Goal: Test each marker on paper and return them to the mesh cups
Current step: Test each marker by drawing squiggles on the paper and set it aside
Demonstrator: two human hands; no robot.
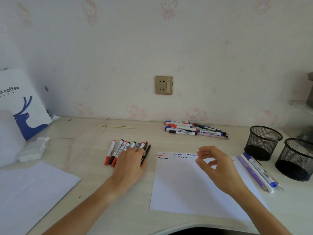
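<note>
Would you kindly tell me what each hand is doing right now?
Left hand: open, fingers resting flat on the row of markers.
Right hand: open, fingers loosely curled above the paper, holding nothing.

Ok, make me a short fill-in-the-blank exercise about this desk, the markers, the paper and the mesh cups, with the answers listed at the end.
1. The left hand rests on a row of red- and black-capped markers lying to the ____ of the white test paper.
2. The number of black mesh cups on the desk is ____.
3. Both cups hold ____ markers.
4. The squiggles sit along the paper's ____ edge.

Answers: left; two; no; far
</note>
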